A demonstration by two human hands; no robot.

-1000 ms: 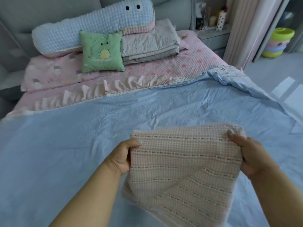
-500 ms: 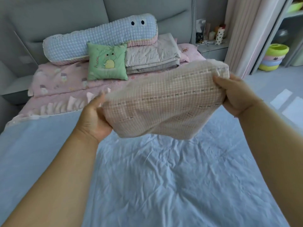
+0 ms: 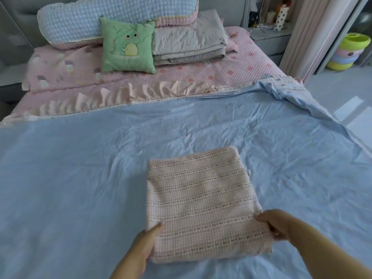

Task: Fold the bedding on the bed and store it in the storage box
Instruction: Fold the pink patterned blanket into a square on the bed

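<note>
Folded pink checked blanket (image 3: 203,206) lies flat on the blue sheet (image 3: 80,178), near edge of the bed, well short of the ruffled pink cover (image 3: 141,93) further up.

Left hand (image 3: 145,247) is at the blanket's near-left corner: thumb on top, fingers tucked under the fold, so pinching the stack edge. Right hand (image 3: 275,224) is at the near-right edge, fingers curled around and under, thumb side on top; also gripping. A ring shows on one finger.

Key relation: the blanket lies straight ahead of both hands, extending away from the person toward the green dinosaur cushion (image 3: 127,45). Long axis looks roughly front-to-back, slightly skewed right at the near end; the wide lens makes the proportions hard to call. Both hands are on the near end, the far end unsupported. Neither hand is clearly nearer; the right one sits slightly further up the blanket's side.

Judgement: this piece reads as folded. Next is either one more fold far-to-near or a lift to carry. A lift from the near end only would let the far half droop and open the folds.

No storage box in view. Grey folded quilt (image 3: 189,47) beside the cushion.
</note>
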